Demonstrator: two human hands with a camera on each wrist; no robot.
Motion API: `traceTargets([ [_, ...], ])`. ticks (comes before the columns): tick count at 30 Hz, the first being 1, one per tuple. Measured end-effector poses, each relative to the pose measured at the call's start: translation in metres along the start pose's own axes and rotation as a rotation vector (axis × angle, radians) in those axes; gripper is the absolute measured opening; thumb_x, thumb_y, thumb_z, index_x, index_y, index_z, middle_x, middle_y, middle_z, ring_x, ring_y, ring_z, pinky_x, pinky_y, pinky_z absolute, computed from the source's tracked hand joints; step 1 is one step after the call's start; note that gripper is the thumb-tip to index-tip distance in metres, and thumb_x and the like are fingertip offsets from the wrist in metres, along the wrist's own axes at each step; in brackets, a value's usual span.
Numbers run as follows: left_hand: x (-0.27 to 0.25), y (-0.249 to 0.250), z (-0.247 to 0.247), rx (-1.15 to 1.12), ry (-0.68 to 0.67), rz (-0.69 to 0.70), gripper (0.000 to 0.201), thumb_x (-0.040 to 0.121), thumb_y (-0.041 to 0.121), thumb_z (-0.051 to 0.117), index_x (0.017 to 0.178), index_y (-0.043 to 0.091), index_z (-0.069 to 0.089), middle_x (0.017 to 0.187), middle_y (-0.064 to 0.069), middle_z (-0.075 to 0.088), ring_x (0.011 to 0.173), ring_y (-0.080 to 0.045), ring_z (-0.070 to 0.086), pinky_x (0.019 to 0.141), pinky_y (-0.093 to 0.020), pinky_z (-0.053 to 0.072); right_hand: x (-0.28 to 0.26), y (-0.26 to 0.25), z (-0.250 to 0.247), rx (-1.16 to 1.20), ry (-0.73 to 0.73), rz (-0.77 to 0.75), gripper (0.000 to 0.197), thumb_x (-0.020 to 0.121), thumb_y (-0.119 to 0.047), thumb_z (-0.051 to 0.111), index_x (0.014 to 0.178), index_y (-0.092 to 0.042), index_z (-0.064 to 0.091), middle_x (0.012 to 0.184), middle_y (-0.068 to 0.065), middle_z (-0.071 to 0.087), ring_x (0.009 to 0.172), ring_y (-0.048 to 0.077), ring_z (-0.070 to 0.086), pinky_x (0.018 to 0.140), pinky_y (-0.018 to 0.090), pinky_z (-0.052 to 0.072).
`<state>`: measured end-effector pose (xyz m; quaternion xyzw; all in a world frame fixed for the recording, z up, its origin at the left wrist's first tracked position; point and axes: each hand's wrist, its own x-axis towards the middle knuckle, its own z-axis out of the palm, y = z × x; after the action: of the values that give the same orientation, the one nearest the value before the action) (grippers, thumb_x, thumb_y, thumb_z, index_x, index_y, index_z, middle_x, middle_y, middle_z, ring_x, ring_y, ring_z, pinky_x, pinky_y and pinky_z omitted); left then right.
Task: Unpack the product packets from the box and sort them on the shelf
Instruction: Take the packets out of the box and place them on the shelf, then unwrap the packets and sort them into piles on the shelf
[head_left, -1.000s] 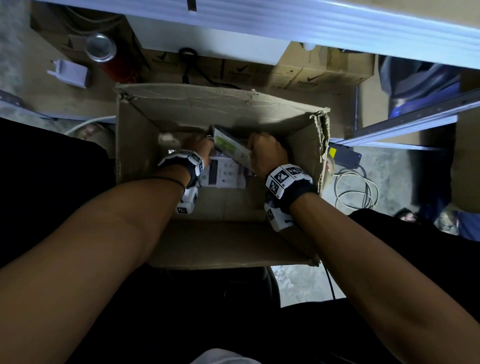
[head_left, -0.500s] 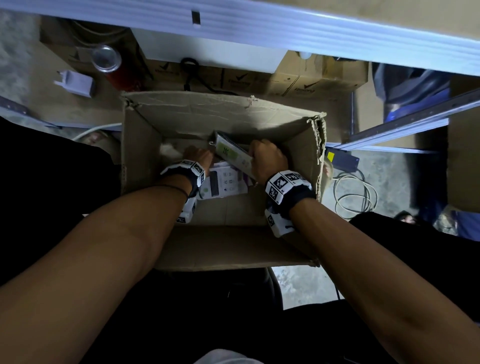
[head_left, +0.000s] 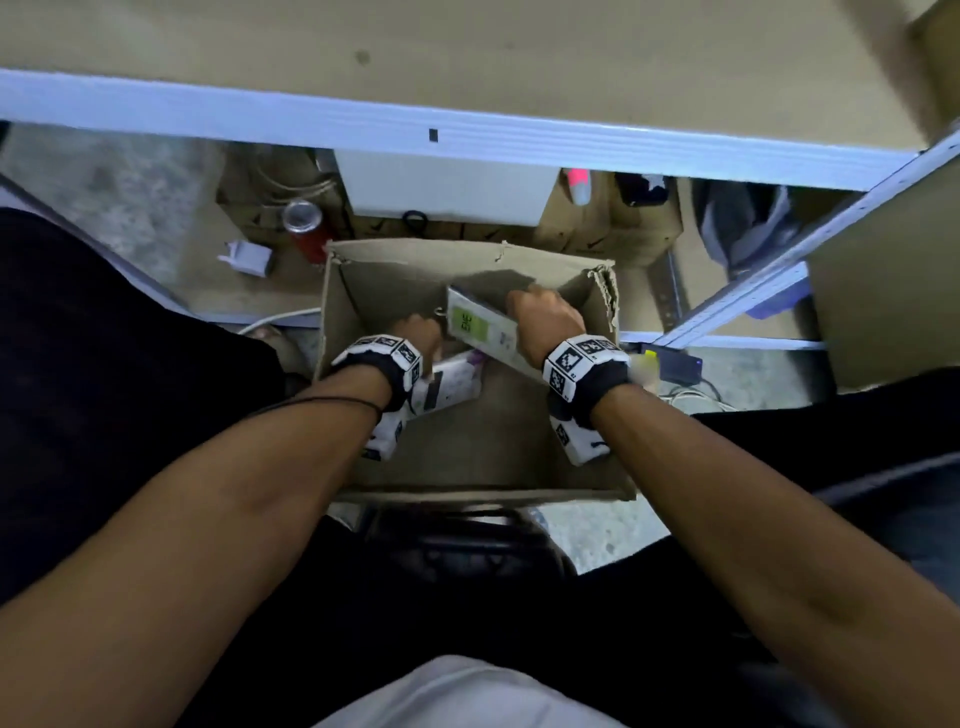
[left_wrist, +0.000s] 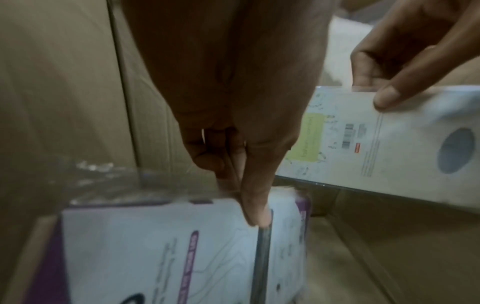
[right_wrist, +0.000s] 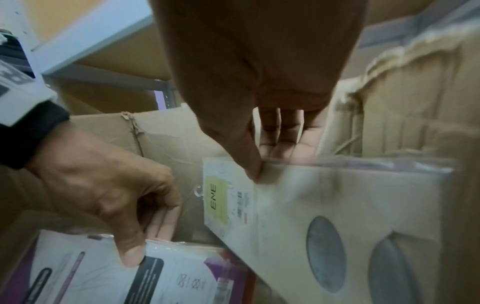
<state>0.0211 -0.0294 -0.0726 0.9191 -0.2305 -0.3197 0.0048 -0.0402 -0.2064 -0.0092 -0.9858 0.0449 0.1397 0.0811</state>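
Observation:
Both my hands are inside an open cardboard box (head_left: 363, 280) on the floor. My right hand (head_left: 543, 322) pinches a white packet with a green label (head_left: 475, 325), thumb on its face, fingers behind, and holds it tilted above the box floor; the same packet (right_wrist: 324, 205) shows two grey ovals. My left hand (head_left: 415, 332) pinches the top edge of a white and purple packet (head_left: 452, 382) in clear wrap, low at the box's left side; my thumb (left_wrist: 255, 207) lies on its face (left_wrist: 155, 246).
A blue-edged shelf board (head_left: 467, 130) spans above the box. Under it sit flat cardboard cartons (head_left: 608, 228), a white box (head_left: 447, 187), a red can (head_left: 304, 228) and a white plug adapter (head_left: 249, 257). Cables (head_left: 691, 400) lie to the box's right.
The right hand has lifted the green-labelled packet higher and further back in the box. The left hand has stayed on the purple packet. The head view has tilted up, showing more shelf.

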Motion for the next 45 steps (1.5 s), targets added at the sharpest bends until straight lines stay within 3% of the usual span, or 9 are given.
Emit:
traceTargets([
  [8, -0.070, 0.015, -0.078, 0.023, 0.130, 0.067, 0.029, 0.065, 0.022, 0.091, 0.092, 0.017, 0.078, 0.102, -0.007, 0.075, 0.087, -0.027, 0.068, 0.069, -0.027, 0.046, -0.032, -0.021, -0.073, -0.088, 0.120, -0.096, 0.035, 0.085, -0.006, 0.064, 0.119, -0.007, 0.058, 0.121, 0.018, 0.057, 0.116, 0.036, 0.054, 0.093, 0.044, 0.051],
  [13, -0.116, 0.026, -0.137, 0.046, 0.167, 0.161, 0.029, 0.070, 0.022, 0.088, 0.097, 0.017, 0.081, 0.102, 0.001, 0.076, 0.092, -0.018, 0.067, 0.076, -0.023, 0.049, -0.045, -0.029, -0.141, -0.120, 0.199, -0.155, 0.024, 0.088, -0.002, 0.057, 0.109, -0.011, 0.062, 0.115, 0.014, 0.060, 0.107, 0.033, 0.060, 0.076, 0.034, 0.045],
  [20, -0.175, 0.043, -0.221, 0.079, 0.290, 0.262, 0.026, 0.074, 0.020, 0.085, 0.099, 0.012, 0.079, 0.092, 0.004, 0.074, 0.081, -0.013, 0.064, 0.071, -0.022, 0.047, -0.067, -0.035, -0.234, -0.133, 0.316, -0.203, 0.022, 0.089, -0.004, 0.055, 0.105, -0.015, 0.065, 0.110, 0.012, 0.066, 0.097, 0.030, 0.064, 0.078, 0.033, 0.051],
  [25, -0.212, 0.041, -0.282, 0.015, 0.385, 0.312, 0.017, 0.079, 0.012, 0.081, 0.095, 0.009, 0.078, 0.074, 0.015, 0.063, 0.065, 0.005, 0.054, 0.051, -0.004, 0.036, -0.069, -0.033, -0.292, -0.131, 0.390, -0.195, 0.022, 0.089, -0.002, 0.056, 0.104, -0.015, 0.066, 0.108, 0.008, 0.068, 0.093, 0.025, 0.062, 0.073, 0.030, 0.045],
  [29, -0.234, 0.030, -0.327, -0.029, 0.495, 0.282, 0.012, 0.080, 0.016, 0.081, 0.091, 0.019, 0.076, 0.072, 0.019, 0.061, 0.074, -0.005, 0.061, 0.072, -0.020, 0.050, -0.062, -0.024, -0.331, -0.071, 0.431, -0.175, 0.025, 0.087, -0.004, 0.055, 0.106, -0.015, 0.067, 0.110, 0.007, 0.068, 0.095, 0.026, 0.064, 0.078, 0.031, 0.051],
  [32, -0.240, 0.010, -0.356, -0.141, 0.571, 0.282, 0.011, 0.080, 0.017, 0.081, 0.089, 0.021, 0.075, 0.071, 0.020, 0.061, 0.076, -0.007, 0.059, 0.076, -0.024, 0.046, -0.047, -0.009, -0.350, 0.041, 0.465, -0.150, 0.022, 0.087, -0.007, 0.060, 0.107, -0.012, 0.068, 0.111, 0.008, 0.069, 0.102, 0.027, 0.064, 0.088, 0.031, 0.051],
  [38, -0.211, -0.054, -0.378, -0.459, 0.643, 0.302, 0.013, 0.083, 0.017, 0.080, 0.092, 0.011, 0.072, 0.090, -0.002, 0.072, 0.085, -0.014, 0.064, 0.080, -0.026, 0.048, 0.000, 0.023, -0.350, 0.364, 0.505, -0.074, 0.010, 0.085, -0.023, 0.069, 0.093, -0.028, 0.064, 0.091, -0.007, 0.066, 0.093, 0.020, 0.065, 0.082, 0.027, 0.050],
  [42, -0.173, -0.093, -0.365, -0.807, 0.688, 0.301, 0.008, 0.085, 0.007, 0.075, 0.086, 0.009, 0.068, 0.073, 0.005, 0.072, 0.064, -0.002, 0.064, 0.054, -0.006, 0.046, 0.039, 0.021, -0.338, 0.592, 0.475, -0.067, 0.012, 0.087, -0.022, 0.070, 0.095, -0.015, 0.065, 0.084, 0.000, 0.066, 0.078, 0.018, 0.060, 0.076, 0.031, 0.048],
  [45, -0.145, -0.113, -0.352, -1.102, 0.674, 0.232, 0.004, 0.089, 0.004, 0.069, 0.091, 0.007, 0.069, 0.057, 0.011, 0.068, 0.045, 0.003, 0.058, 0.043, -0.009, 0.043, 0.066, 0.006, -0.329, 0.811, 0.434, -0.127, 0.007, 0.090, -0.012, 0.069, 0.089, -0.008, 0.063, 0.081, 0.006, 0.063, 0.072, 0.021, 0.059, 0.070, 0.034, 0.048],
])
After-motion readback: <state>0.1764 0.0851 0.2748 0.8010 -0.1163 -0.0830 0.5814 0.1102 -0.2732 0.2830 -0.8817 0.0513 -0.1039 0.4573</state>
